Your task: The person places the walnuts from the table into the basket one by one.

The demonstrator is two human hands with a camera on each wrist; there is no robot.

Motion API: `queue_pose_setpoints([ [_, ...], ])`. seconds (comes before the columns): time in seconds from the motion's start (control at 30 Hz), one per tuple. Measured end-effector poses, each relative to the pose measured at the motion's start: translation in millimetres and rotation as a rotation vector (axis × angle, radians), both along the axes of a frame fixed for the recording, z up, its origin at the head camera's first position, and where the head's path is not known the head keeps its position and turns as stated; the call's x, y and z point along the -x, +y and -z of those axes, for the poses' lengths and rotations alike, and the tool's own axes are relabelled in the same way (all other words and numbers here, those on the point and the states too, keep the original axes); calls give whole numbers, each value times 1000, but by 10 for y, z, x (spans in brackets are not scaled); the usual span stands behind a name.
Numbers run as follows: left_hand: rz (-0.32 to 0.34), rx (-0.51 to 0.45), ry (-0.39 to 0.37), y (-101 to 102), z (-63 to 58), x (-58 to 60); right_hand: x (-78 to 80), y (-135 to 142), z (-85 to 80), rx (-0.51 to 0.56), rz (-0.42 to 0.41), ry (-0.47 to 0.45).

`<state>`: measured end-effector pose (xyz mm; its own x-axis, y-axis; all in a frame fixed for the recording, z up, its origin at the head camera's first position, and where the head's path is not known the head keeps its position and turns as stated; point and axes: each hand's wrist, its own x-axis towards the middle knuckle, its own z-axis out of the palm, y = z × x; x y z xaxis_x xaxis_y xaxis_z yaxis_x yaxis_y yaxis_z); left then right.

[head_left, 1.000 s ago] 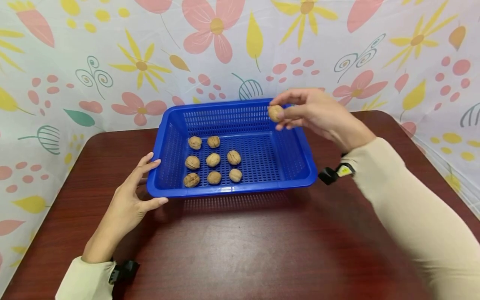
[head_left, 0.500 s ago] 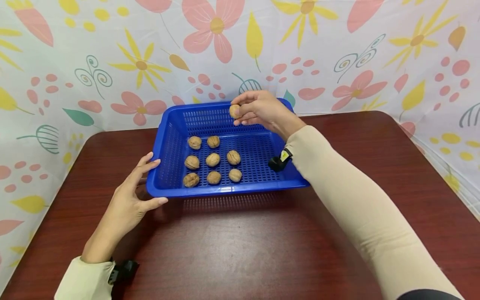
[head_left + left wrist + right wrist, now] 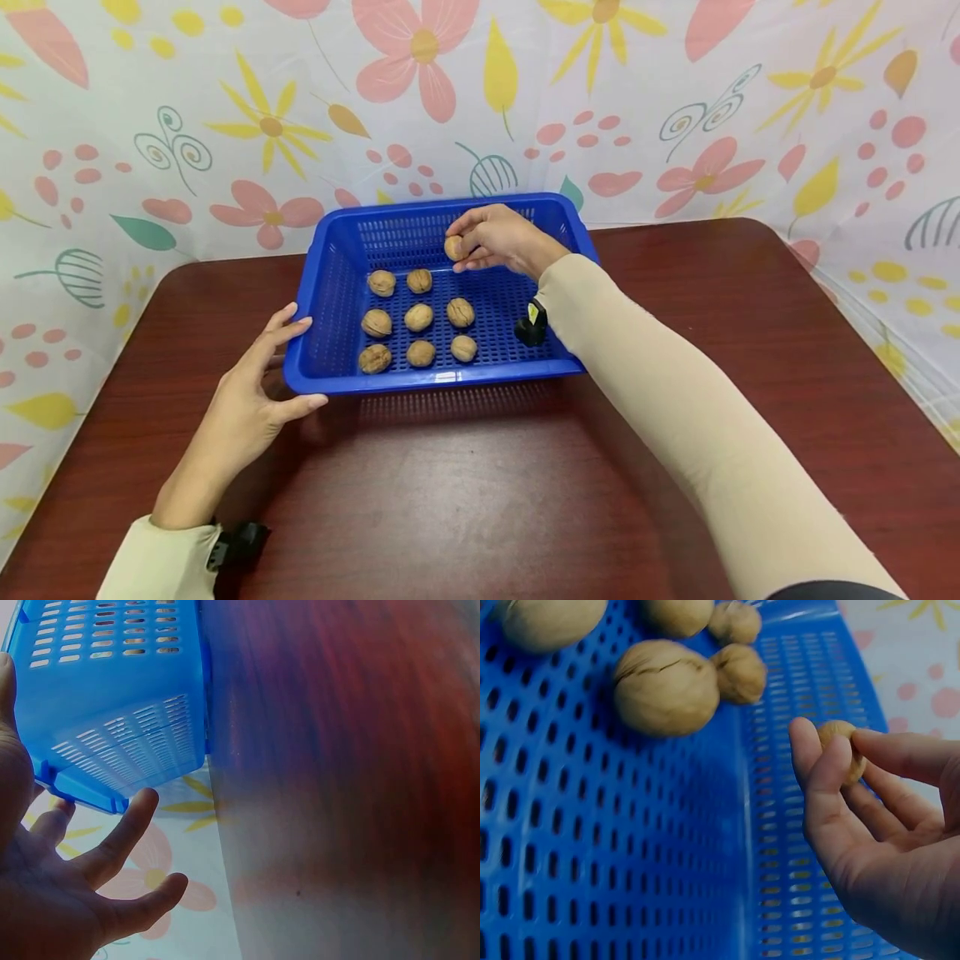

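My right hand (image 3: 504, 240) pinches a walnut (image 3: 453, 247) between thumb and fingertips, inside the back part of a blue plastic basket (image 3: 442, 379). In the right wrist view, the same walnut (image 3: 840, 739) shows between the fingers, apart from the basket's slotted wall. Several more walnuts sit in rows on the basket floor, among them a walnut (image 3: 461, 312) in the middle row and a walnut (image 3: 419, 281) at the back. At the basket's left end, my left hand (image 3: 243, 412) holds the front corner of the rim, thumb in front and fingers along the side.
The basket stands on a dark red-brown wooden table (image 3: 480, 492). Behind it hangs a white cloth (image 3: 555, 75) with printed flowers and leaves. Black wrist cameras sit at both sleeves, the right wrist camera (image 3: 532, 325) over the basket's right half.
My right hand has carried the walnut left from the basket's right rim, then lowered it into the basket. The left hand keeps its place at the corner, and the view has shifted slightly.
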<state>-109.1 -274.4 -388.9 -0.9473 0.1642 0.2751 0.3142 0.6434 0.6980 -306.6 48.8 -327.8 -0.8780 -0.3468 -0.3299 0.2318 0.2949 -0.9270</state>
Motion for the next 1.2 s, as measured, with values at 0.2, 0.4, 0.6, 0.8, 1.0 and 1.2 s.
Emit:
queue_pose_setpoints([
  [0.2,0,0,2,-7,-2,3,23,-27,113,-65,-48,-38],
  [0.4,-3,-6,4,-5,-5,-5,34,-53,193,-134,-64,-53],
  [0.6,-4,5,2,-2,-10,-5,40,-59,247,-160,-83,-54],
  [0.8,-5,14,-3,-1,-8,-2,36,-71,269,-175,-98,-47],
  [1.0,-1,-1,-6,-4,-1,0,32,-77,274,-172,-98,-42],
  [1.2,0,-7,-4,-7,2,1,31,-75,270,-183,-99,-34],
])
